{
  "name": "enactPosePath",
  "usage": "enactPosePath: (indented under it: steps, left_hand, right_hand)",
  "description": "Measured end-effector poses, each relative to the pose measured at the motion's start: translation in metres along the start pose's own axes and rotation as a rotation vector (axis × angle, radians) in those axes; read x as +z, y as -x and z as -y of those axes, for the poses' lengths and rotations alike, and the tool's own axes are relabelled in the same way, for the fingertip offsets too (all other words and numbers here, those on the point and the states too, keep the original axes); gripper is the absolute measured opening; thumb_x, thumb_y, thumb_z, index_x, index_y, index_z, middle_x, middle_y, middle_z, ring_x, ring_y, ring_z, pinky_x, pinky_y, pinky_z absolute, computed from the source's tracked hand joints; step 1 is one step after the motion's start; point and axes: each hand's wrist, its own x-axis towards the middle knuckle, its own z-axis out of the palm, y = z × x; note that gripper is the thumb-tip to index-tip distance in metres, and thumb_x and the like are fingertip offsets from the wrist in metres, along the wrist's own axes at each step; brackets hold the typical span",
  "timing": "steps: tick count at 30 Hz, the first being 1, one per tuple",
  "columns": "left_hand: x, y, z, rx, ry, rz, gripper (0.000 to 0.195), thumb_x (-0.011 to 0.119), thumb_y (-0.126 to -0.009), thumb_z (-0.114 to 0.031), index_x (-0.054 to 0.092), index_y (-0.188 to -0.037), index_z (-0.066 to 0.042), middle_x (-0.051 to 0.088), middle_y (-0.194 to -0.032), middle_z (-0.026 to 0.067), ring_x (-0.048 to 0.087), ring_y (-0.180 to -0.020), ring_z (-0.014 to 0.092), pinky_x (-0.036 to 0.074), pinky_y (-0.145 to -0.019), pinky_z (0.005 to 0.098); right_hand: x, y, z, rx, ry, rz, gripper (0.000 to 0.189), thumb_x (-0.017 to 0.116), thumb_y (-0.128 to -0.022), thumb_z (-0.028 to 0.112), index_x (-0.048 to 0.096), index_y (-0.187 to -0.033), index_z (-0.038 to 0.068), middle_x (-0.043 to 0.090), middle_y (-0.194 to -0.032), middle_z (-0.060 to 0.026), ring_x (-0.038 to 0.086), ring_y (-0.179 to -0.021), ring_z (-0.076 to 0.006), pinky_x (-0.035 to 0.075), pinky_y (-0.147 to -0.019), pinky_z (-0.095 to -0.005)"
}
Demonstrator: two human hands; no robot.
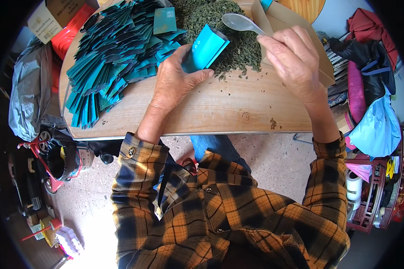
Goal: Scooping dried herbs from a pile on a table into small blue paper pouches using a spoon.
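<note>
A small teal foil packet is held in my left hand, tilted, its upper end facing the far right. What is inside the packet is hidden from this angle. My right hand grips the handle of a spoon, whose bowl is over the loose dried leaves, above and to the right of the packet. Behind the packet spreads a heap of dried green leaves, possibly tea. Many similar teal packets lie overlapped in a large pile to the left, with one flat teal packet on top.
An open cardboard box stands at the right of the wooden table. Leaf crumbs dot the tabletop. To the left are a printed carton, a red plastic stool and a grey plastic bag. A light-blue bag hangs at right.
</note>
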Motion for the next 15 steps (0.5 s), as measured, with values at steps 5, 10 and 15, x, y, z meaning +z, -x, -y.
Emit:
enactPosePath:
  steps: [5,10,15]
  left_hand:
    - [-0.006,-0.003,-0.02,-0.143,0.69,0.09,0.066,0.084,-0.072,-0.025,0.054,-0.124,0.003,0.067,-0.109,0.0134,0.065,-0.094,0.022,0.052,-0.086,0.0347]
    - [-0.015,-0.008,-0.024,-0.176,0.901,0.218,0.069,0.079,-0.078,-0.019,0.045,-0.134,0.001,0.057,-0.127,0.0225,0.055,-0.119,0.032,0.041,-0.106,0.0405]
    - [-0.019,-0.014,-0.033,-0.203,1.029,0.297,0.065,0.079,-0.078,-0.018,0.048,-0.133,-0.003,0.061,-0.123,0.0163,0.059,-0.114,0.024,0.045,-0.101,0.0377]
  right_hand:
    - [0.015,0.049,0.017,0.584,-0.473,0.064,0.024,0.066,-0.076,-0.011,0.068,-0.099,-0.001,0.062,-0.078,-0.0086,0.06,-0.072,-0.0157,0.048,-0.061,-0.028]
    - [0.038,0.084,0.031,0.601,-0.53,0.104,0.015,0.065,-0.081,-0.005,0.067,-0.095,0.0,0.064,-0.079,-0.0104,0.061,-0.07,-0.0201,0.049,-0.062,-0.0317]
    - [0.043,0.096,0.027,0.52,-0.385,0.163,0.013,0.067,-0.079,0.0,0.065,-0.092,0.002,0.064,-0.081,-0.0104,0.061,-0.075,-0.0264,0.049,-0.068,-0.0348]
